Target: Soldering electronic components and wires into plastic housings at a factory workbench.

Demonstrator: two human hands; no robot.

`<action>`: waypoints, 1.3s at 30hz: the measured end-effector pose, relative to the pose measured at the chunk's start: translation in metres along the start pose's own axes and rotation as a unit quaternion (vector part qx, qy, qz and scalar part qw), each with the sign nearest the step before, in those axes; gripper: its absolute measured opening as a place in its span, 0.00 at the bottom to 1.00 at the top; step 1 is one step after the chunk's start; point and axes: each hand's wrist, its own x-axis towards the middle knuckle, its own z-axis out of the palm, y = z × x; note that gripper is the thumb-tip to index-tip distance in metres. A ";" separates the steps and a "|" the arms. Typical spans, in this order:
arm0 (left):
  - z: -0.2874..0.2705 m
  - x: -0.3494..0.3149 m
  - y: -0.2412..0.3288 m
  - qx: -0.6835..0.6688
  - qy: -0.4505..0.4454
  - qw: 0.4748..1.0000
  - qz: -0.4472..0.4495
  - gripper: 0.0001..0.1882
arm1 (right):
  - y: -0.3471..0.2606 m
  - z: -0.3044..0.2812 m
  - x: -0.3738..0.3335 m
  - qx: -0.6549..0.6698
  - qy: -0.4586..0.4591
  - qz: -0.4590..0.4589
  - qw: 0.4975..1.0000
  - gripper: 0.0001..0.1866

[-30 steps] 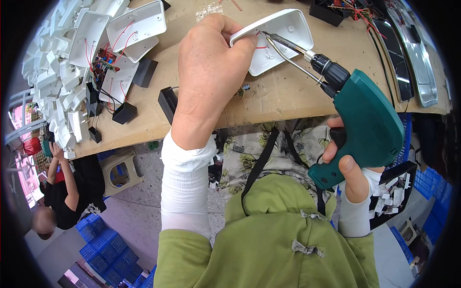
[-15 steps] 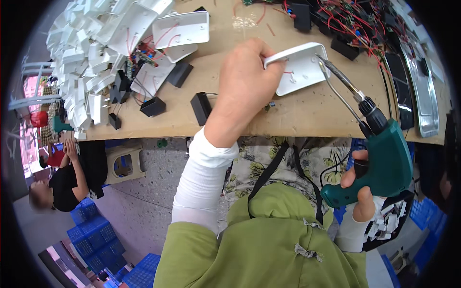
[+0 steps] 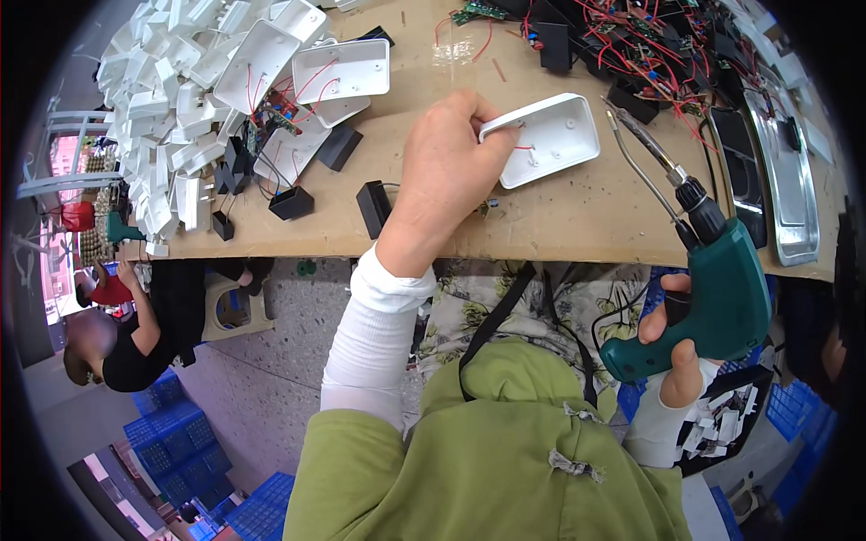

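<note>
My left hand (image 3: 451,171) pinches the near-left edge of a white plastic housing shell (image 3: 564,144) with a short red wire inside. The shell is tilted over the table. My right hand (image 3: 677,347) is wrapped round the handle of a green gun-shaped soldering iron (image 3: 735,302). Its metal tip and a thin curved feed tube point up and left, apart from the shell's right side. Beside my left wrist lies a black box-shaped part (image 3: 373,209) with a cable. Part of a small circuit board (image 3: 487,206) shows behind the hand.
White housings (image 3: 171,117) are heaped at the left, with several wired shells (image 3: 341,70) next to them. Circuit boards and red wires (image 3: 649,54) pile up at the back right, near a metal tray (image 3: 794,207). Another person (image 3: 135,334) sits at the far left.
The shell has moved slightly left and down with my left hand, and its inside faces up more. The soldering iron's tip is now farther from the shell.
</note>
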 end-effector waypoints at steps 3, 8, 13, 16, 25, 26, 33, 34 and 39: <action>0.001 0.000 -0.004 0.004 0.006 1.000 0.025 0.10 | -0.003 -0.006 0.001 -0.014 -0.008 -0.004 1.000 0.34; -0.005 -0.009 -0.004 -0.013 -0.026 0.999 0.026 0.15 | -0.006 -0.004 0.004 -0.016 -0.001 -0.031 0.999 0.33; -0.008 -0.017 0.004 0.153 -0.039 0.980 0.123 0.14 | -0.012 -0.007 0.002 -0.030 -0.041 -0.054 0.997 0.32; -0.001 -0.020 -0.002 0.168 0.011 0.973 0.158 0.09 | -0.011 -0.010 -0.002 -0.043 0.021 -0.057 0.997 0.34; -0.106 -0.007 -0.005 -0.003 0.118 0.987 0.105 0.12 | -0.009 -0.015 0.007 -0.015 -0.074 -0.091 0.993 0.28; -0.122 -0.005 -0.006 -0.042 0.135 0.987 0.077 0.13 | -0.008 -0.013 0.009 -0.022 -0.081 -0.081 0.993 0.29; -0.166 0.034 -0.035 0.165 0.347 0.916 0.118 0.13 | -0.002 -0.031 0.011 -0.003 -0.138 -0.040 0.990 0.29; -0.164 0.041 -0.044 0.176 0.368 0.901 0.147 0.11 | -0.003 -0.026 0.009 -0.006 -0.107 -0.051 0.993 0.28; -0.174 0.042 -0.049 0.344 0.450 0.792 0.226 0.17 | -0.001 -0.020 0.017 -0.026 -0.094 -0.052 0.994 0.25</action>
